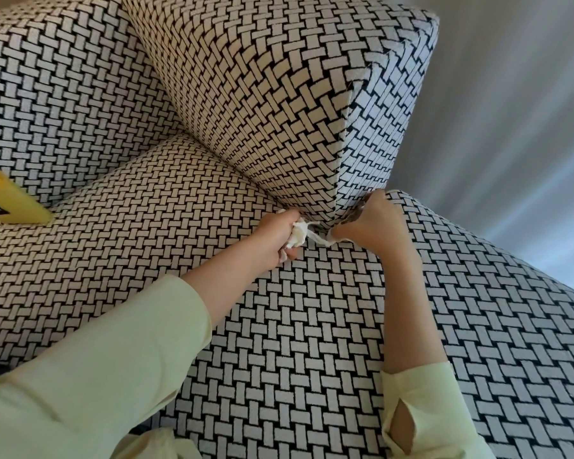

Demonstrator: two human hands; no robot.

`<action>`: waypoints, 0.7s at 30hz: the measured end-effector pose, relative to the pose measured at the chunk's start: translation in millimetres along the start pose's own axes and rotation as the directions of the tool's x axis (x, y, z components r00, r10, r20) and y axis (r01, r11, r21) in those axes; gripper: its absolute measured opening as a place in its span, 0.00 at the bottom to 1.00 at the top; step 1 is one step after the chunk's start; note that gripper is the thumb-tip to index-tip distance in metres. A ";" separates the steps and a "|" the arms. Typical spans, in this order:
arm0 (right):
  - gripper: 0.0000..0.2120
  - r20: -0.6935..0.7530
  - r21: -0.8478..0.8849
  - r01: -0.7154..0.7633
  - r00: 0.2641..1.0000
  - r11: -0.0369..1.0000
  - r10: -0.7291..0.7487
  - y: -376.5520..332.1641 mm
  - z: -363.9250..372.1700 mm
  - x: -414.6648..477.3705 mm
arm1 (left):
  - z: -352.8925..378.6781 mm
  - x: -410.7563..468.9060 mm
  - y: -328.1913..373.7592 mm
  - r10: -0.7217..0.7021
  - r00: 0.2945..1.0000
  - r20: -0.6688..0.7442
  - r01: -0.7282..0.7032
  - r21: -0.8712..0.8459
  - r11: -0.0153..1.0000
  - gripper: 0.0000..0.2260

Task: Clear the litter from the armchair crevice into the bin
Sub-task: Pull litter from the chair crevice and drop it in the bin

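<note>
Crumpled tissue (pixel 298 234) lies clenched inside the curled left hand (pixel 275 240), its tail pinched by the right hand (pixel 375 225).

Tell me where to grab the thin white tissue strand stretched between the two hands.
Pinch the tissue strand at its bare middle, coming from above and in front, since the back cushion blocks it behind. The left hand grips the crumpled wad at one end and the right hand pinches the other. It looks thin, so pull gently.

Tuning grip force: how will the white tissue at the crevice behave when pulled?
Likely floppy and light: the tissue is crumpled in the left hand. Probably tears easily: a thin twisted strand stretches to the right hand.
</note>
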State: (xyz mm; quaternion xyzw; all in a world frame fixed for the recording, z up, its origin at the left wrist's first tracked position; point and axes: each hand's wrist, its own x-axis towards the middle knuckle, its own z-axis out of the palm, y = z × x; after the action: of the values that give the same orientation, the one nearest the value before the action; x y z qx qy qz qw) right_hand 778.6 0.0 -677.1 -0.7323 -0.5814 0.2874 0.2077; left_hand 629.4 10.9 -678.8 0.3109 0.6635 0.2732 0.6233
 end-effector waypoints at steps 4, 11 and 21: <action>0.21 0.040 0.048 -0.023 0.999 0.999 0.021 0.8 2.2 2.2 | -1.1 -1.2 2.7 -0.010 0.999 -0.034 0.010 -0.005 1.000 0.09; 0.08 0.090 0.131 0.037 0.995 0.991 -0.049 6.6 -8.4 1.8 | 0.0 -5.1 6.9 0.067 0.995 -0.074 -0.058 0.112 0.992 0.12; 0.03 0.247 0.430 -0.030 0.965 0.903 -0.085 -4.7 -18.0 -6.7 | -2.6 -11.7 2.5 0.260 0.949 0.181 -0.313 0.408 0.858 0.20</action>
State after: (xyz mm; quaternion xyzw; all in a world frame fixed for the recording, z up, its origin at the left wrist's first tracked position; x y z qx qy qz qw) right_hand 786.0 -4.9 -659.4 -0.6162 -0.5361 0.4987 0.2901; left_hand 627.3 3.8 -669.0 0.5520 0.6150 0.1901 0.5300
